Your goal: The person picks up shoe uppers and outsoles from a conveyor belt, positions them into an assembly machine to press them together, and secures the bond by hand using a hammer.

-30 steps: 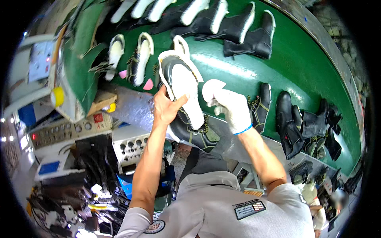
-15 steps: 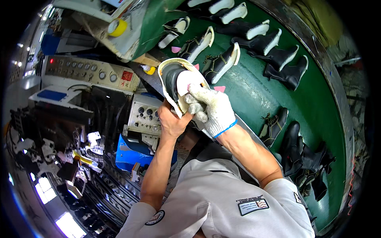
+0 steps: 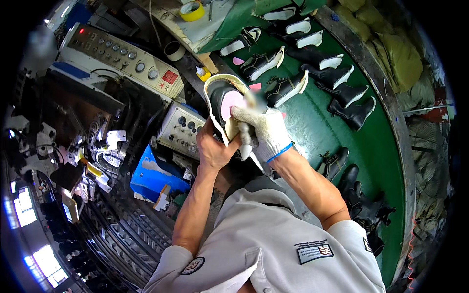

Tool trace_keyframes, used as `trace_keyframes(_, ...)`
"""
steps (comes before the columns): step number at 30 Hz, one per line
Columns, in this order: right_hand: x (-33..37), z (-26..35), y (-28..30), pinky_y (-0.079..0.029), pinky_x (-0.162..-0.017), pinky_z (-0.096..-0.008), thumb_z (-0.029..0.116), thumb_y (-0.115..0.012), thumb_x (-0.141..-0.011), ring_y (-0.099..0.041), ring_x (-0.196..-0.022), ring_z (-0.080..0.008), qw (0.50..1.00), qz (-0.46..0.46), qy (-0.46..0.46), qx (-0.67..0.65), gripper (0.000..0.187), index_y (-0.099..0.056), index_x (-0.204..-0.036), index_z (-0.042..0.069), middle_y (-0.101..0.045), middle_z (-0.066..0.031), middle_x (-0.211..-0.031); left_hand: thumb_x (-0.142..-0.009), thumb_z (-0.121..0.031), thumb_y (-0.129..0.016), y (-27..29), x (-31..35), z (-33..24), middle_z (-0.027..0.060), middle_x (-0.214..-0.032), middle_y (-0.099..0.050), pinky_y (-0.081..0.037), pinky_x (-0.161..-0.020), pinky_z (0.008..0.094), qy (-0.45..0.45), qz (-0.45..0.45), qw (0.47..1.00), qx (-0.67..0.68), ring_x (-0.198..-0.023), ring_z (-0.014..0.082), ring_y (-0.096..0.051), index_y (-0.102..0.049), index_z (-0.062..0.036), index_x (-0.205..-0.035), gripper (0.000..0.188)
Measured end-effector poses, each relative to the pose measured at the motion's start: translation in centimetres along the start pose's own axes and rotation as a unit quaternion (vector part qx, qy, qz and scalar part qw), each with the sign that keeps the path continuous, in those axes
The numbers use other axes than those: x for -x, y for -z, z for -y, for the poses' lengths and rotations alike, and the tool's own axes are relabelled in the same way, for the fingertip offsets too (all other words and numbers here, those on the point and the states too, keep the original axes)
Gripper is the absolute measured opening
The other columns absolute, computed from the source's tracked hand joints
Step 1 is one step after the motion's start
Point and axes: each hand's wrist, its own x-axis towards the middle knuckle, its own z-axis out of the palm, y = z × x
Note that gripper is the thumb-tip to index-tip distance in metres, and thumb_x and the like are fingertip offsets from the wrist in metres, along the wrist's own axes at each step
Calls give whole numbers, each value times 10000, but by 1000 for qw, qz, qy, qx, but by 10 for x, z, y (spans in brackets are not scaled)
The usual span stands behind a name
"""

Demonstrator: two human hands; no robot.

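Observation:
My bare left hand (image 3: 213,149) wraps round the near end of a shoe upper (image 3: 216,100), black inside with a raised cream rim, holding it up with the opening facing me. Against its inside lies a smooth pink oval piece (image 3: 230,101). My right hand (image 3: 268,129), in a white knitted glove with a blue cuff edge, has its fingers curled and pinched at the right edge of this oval. The fingertips are partly hidden, and a blurred patch covers the area just above them.
Rows of black shoes and boots (image 3: 334,61) with pale undersides stand on the green bench (image 3: 303,117), with more piled (image 3: 366,205) at its right. A control panel (image 3: 122,56), a knob box (image 3: 181,129) and a blue box (image 3: 159,176) are at left. Yellow tape (image 3: 192,10) lies above.
My view has turned, so the bench and machine sit differently. The oval piece looked white before and shows pink now. Both hands keep their places at the shoe upper.

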Motion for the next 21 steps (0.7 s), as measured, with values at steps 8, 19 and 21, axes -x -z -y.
trace_keyframes(8, 30, -4, -54, -555, -626, -348, 172, -852, -816, -699, -686, -257, 695, -77, 496, 515, 309, -720, -1045, 11, -699, -128, -840, -747, -224, -874, 51, 23, -8, 197, -1054, -753, -596, -827, 398, 111, -62, 991, 49, -934, 316, -760, -664, -4, -1244, 583)
trace_keyframes(19, 54, -76, -137, -277, -1181, -651, 386, -735, -849, -346, -1449, -572, 547, 168, 529, 627, 805, -481, -1518, 17, -391, -336, -1564, -764, -475, -850, 122, 77, 24, 169, -1186, -738, -553, -926, 376, 87, -179, 970, 137, -1064, 248, -725, -554, 33, -1404, 869)
trace_keyframes(21, 52, -84, -151, -295, -1188, -617, 372, -728, -862, -374, -1444, -551, 543, 203, 531, 618, 772, -496, -1502, 9, -420, -318, -1554, -753, -446, -867, 131, 87, 27, 142, -1207, -737, -544, -944, 362, 90, -218, 946, 222, -1075, 208, -704, -556, 31, -1409, 868)
